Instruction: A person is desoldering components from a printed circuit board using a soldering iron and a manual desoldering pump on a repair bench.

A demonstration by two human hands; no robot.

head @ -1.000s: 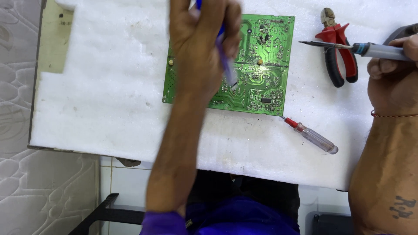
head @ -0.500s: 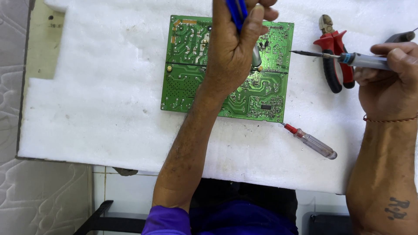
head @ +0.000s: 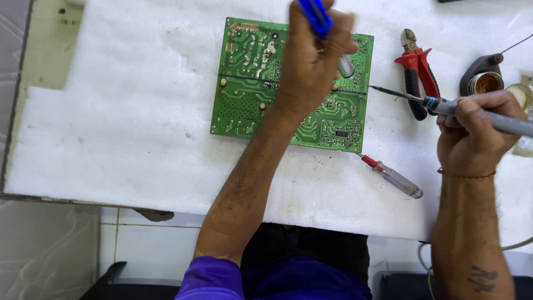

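Left hand (head: 311, 66) gripped a blue tool (head: 316, 16) over green circuit board (head: 250, 72); right hand (head: 472, 133) held soldering iron (head: 444, 105) beside red cutters (head: 416, 72).

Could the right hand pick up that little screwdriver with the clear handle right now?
Probably not at once: the right hand is shut on a soldering iron. The screwdriver lies uncovered on the white foam, just left of that hand.

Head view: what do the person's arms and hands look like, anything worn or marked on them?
Both hands are bare, no gloves. The left arm ends in a purple short sleeve at the upper arm. The right hand has a thin reddish thread band at the wrist, and the right forearm carries a small dark tattoo.
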